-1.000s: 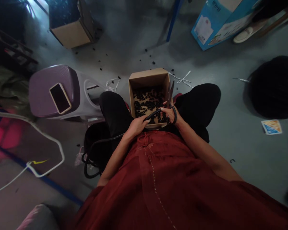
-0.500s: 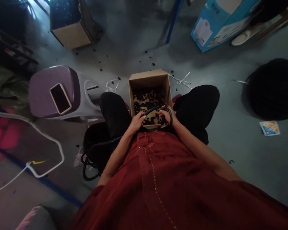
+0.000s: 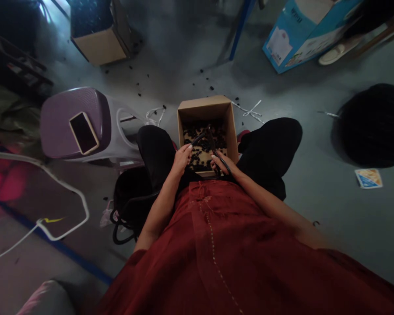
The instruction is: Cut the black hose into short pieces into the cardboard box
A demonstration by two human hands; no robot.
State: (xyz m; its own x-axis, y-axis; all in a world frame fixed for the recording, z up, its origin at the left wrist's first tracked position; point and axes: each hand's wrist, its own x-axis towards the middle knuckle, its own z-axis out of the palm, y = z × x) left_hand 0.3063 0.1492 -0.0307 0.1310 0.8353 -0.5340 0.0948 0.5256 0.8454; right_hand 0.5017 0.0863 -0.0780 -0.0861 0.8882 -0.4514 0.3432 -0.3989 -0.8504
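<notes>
At centre frame my left hand (image 3: 181,158) gripped the black tube (image 3: 197,140) over the box (image 3: 231,127); my right hand (image 3: 221,162) clamped the scissors (image 3: 213,142). Crowded so closely, I judged a careless cut could nick my fingers.

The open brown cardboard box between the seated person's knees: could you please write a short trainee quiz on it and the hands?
1. True or false: the open brown cardboard box holds small black pieces.
2. Which hand grips the black rubber tube over the box: A left hand, B right hand?
3. Fill in: the dark-screened phone lies on a purple plastic ____.

Key:
1. True.
2. A; the right hand holds what look like black scissors, hard to make out.
3. Stool.
</notes>
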